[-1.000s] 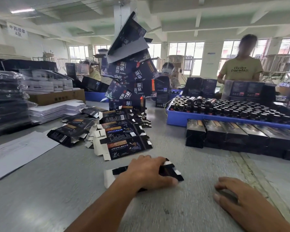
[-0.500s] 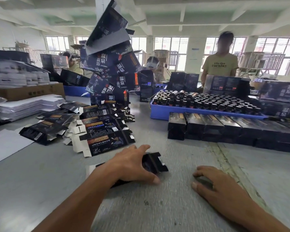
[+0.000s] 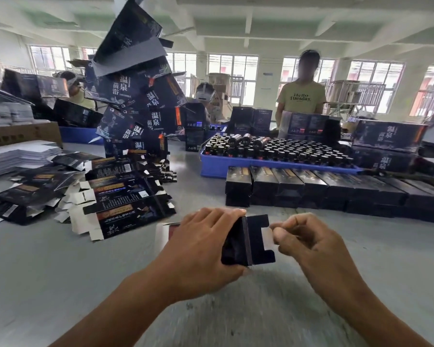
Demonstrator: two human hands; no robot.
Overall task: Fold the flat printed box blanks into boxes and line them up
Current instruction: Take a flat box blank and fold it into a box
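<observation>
Head view, only cam I've got. My left hand (image 3: 201, 244) is wrapped over the box blank (image 3: 238, 242), fingers curled across its top and thumb under the near edge, so it's gripped firm and lifted a bit off the grey table (image 3: 60, 271). The blank looks partly opened into a sleeve. Its long axis runs left-right across my view, w/ the far left end poking out past my wrist as a pale strip. The open end faces right, and the end flap (image 3: 261, 236) sticks out there, notched, dark outside, white inside.

My right hand (image 3: 308, 244) sits just beside that flap, on its right. Fingers are curled w/ thumb and forefinger tips close together at the flap's edge. Can't tell if they've actually pinched it or just touch it; that bit is blurred.

So the flap lies directly left of the right hand's fingertips. I reckon the next move is right hand tucking it in toward the sleeve while left braces.

Row of finished boxes (image 3: 311, 186) sits beyond, right of centre, in front of the blue tray (image 3: 211, 169). Flat blanks (image 3: 125, 196) are piled to the left.
</observation>
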